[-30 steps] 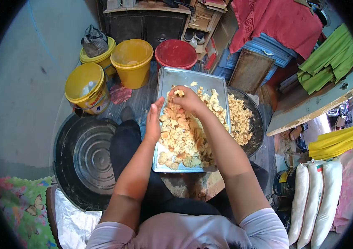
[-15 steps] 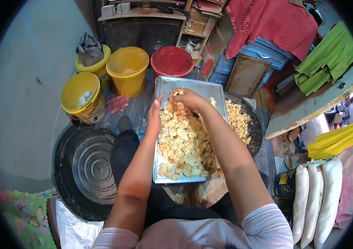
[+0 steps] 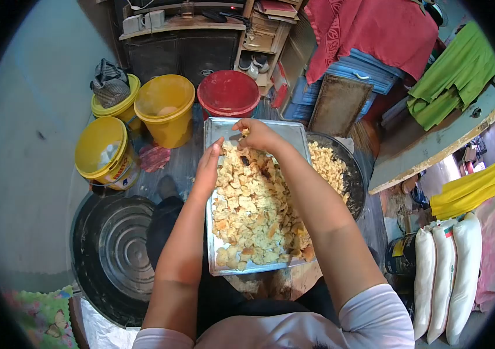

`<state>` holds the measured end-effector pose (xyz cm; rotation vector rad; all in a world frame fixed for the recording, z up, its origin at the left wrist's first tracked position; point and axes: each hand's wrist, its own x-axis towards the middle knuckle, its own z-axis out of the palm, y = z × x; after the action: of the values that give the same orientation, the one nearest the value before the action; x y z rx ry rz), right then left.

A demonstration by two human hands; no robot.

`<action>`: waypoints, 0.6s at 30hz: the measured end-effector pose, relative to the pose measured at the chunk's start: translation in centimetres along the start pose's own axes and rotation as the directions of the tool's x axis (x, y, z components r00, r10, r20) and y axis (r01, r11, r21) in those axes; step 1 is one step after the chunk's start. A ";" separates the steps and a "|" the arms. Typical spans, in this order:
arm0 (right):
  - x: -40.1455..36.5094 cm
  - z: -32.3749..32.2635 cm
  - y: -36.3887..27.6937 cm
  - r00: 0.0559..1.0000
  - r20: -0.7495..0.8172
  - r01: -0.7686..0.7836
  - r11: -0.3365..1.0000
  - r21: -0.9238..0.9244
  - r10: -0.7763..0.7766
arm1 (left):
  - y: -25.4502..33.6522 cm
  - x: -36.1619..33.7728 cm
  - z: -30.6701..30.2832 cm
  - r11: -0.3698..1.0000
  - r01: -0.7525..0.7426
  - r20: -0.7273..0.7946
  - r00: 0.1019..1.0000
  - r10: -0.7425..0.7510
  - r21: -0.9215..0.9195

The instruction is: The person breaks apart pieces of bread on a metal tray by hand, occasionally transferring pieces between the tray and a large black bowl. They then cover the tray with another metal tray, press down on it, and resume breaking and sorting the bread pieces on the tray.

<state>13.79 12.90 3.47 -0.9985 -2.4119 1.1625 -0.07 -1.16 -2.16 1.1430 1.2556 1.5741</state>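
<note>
A metal baking tray in front of me is spread with torn bread pieces, pale yellow with some brown crusts. Over its far part, my right hand has its fingers curled round a small bread piece. My left hand is at the tray's left rim, fingers stretched out toward the bread; their tips are partly hidden. Beside the tray, to the right and lower, a round black pan holds smaller bread crumbs.
Several yellow buckets and a red bucket stand beyond the tray. An empty black tub lies at left. White filled sacks stand at right, below a door. A brown-stained tray leans against blue drawers.
The view has shifted slightly, so the tray and buckets appear lower and further left. My right hand stays over the tray's far part, its fingers a little more raised from the bread.
</note>
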 end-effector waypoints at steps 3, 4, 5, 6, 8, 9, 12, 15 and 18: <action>-0.6 -0.9 1.0 0.998 -0.017 -0.050 0.991 0.126 0.052 | 0.2 -0.2 0.3 0.978 -0.075 0.077 0.995 0.061 0.196; -0.8 -1.5 1.2 0.999 0.012 -0.045 0.998 -0.043 0.046 | 0.2 -0.2 0.4 0.894 -0.143 0.134 0.986 0.094 0.424; -1.1 -2.0 1.5 0.998 0.045 -0.033 0.977 -0.212 0.043 | 0.3 -0.3 0.4 0.754 -0.214 0.196 0.974 0.114 0.622; -1.6 -2.3 1.5 1.000 0.018 0.013 0.952 -0.306 -0.008 | 0.5 -0.2 0.4 0.754 -0.212 0.197 0.974 0.111 0.622; -2.1 -3.3 1.6 0.994 -0.002 -0.106 0.961 -0.257 0.109 | 1.0 -0.2 0.4 0.648 -0.277 0.316 0.947 0.059 0.709; -2.5 -3.7 1.4 0.975 -0.018 -0.222 0.953 -0.206 0.223 | 1.0 -0.2 0.4 0.648 -0.275 0.317 0.947 0.054 0.710; -3.7 -4.2 2.4 0.986 -0.096 -0.155 0.966 -0.205 0.138 | 1.1 -0.1 0.4 0.693 -0.276 0.327 0.943 0.061 0.666; -4.7 -4.0 3.3 0.982 -0.163 -0.134 0.952 -0.274 0.091 | 1.2 -0.1 0.4 0.679 -0.257 0.298 0.953 0.060 0.687; -5.9 -3.4 3.8 0.992 -0.105 0.018 0.907 -0.421 -0.069 | 1.8 -0.1 0.5 0.531 -0.205 0.277 0.959 -0.059 0.822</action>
<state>21.58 12.43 2.90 -1.0873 -2.6284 0.5532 0.35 -1.47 -0.38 1.9617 1.8615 0.7208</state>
